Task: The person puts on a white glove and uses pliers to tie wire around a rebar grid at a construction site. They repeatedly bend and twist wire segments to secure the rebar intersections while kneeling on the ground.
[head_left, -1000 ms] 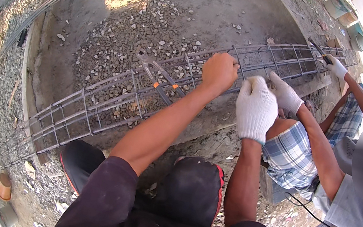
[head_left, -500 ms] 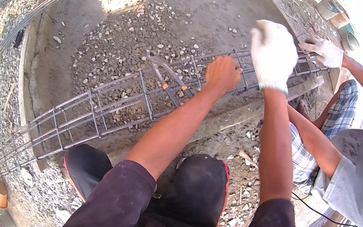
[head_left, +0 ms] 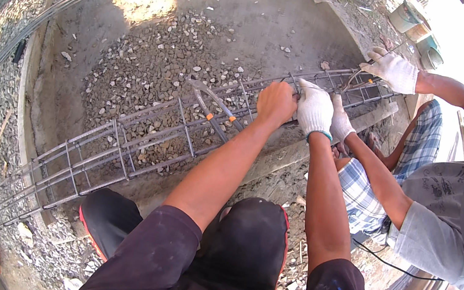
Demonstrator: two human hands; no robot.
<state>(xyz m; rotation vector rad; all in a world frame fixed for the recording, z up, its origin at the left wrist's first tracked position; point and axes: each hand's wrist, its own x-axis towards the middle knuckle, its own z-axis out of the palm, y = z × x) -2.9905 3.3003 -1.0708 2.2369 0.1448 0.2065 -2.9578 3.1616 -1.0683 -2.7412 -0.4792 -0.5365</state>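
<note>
A long steel rebar cage runs diagonally across the view, with square stirrups along its bars. My bare left hand is closed in a fist against its upper part; its grip is hidden. Right beside it my right hand, in a white knit glove, has its fingers curled in at the bars, and whatever they hold cannot be made out. Left of my left hand, a metal tool with two curved arms and orange bands rests in the cage.
At right a co-worker in plaid shorts crouches, with one gloved hand at the cage's far end and another beside my right hand. Gravel lies behind the cage. A timber board runs beneath; buckets stand far right.
My right hand has come down and left from above the cage to beside my left hand. The co-worker's nearer gloved hand now shows at the bars; the other has lifted slightly.
</note>
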